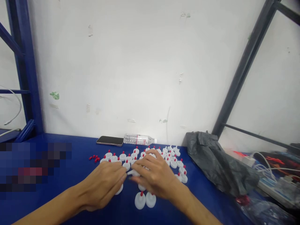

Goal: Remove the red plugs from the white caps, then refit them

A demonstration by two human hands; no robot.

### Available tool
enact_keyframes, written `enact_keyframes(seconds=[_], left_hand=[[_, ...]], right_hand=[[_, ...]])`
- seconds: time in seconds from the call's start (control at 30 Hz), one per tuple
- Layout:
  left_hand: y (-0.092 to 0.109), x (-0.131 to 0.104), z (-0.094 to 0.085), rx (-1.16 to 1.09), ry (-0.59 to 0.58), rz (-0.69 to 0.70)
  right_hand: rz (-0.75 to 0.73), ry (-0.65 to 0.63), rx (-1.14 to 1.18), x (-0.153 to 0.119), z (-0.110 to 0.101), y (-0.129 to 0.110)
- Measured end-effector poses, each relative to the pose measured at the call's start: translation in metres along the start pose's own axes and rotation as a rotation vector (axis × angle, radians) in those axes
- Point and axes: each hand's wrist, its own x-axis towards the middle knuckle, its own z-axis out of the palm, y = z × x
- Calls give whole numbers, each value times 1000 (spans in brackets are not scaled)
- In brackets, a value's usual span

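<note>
My right hand (pixel 153 173) is closed around a white nozzle cap (pixel 134 172), its bare spout pointing left. Just beside that spout is my left hand (pixel 103 182), fingers pinched together; whatever they hold is hidden. Many more white nozzle caps with red tips stand on the blue table around and behind both hands. Two of these, a nozzle cap (pixel 140 201) and its neighbour (pixel 150 200), are nearest to me. At the back right, several nozzle caps (pixel 170 148) have bare white spouts. Small loose red tips (pixel 95 158) lie to the left of the group.
A phone (pixel 110 141) and a clear plastic bottle (pixel 140 139) lie along the wall. To the right are a dark grey plastic bag (pixel 220 162), a power strip (pixel 276 190) and tangled cables. Metal frame posts rise on both sides of the blue table (pixel 77 150).
</note>
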Motion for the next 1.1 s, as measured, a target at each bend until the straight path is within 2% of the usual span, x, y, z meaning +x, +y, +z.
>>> enact_keyframes(seconds=[0.07,0.17,0.3,0.43,0.57,0.73,0.87,1.0,1.1], left_hand=[[-13,-6,-8,-12,60,-40],[-40,-15,-27,71,146,-190],[-72,-24,-41,194,52,-469],[-87,-27,-35,166,-115,-603],[-91,-30,-27,130,-179,-630],[-97,-34,-23,120,-185,-593],[-102,-35,-20,44,-163,-582],[-104,-33,-20,13,-187,-606],[-102,-30,-25,-2,-222,-620]], right_hand=[[78,35,-65,-10,-4,23],[413,-71,-149,-29,-17,69],[690,-114,-270,-58,-34,120],[851,-223,-324,-82,-37,141],[951,-341,-318,-97,-28,146],[1010,-449,-252,-104,-17,148],[991,-427,-191,-94,-19,144],[827,-364,-31,-75,-17,131],[679,-380,114,-66,-4,118]])
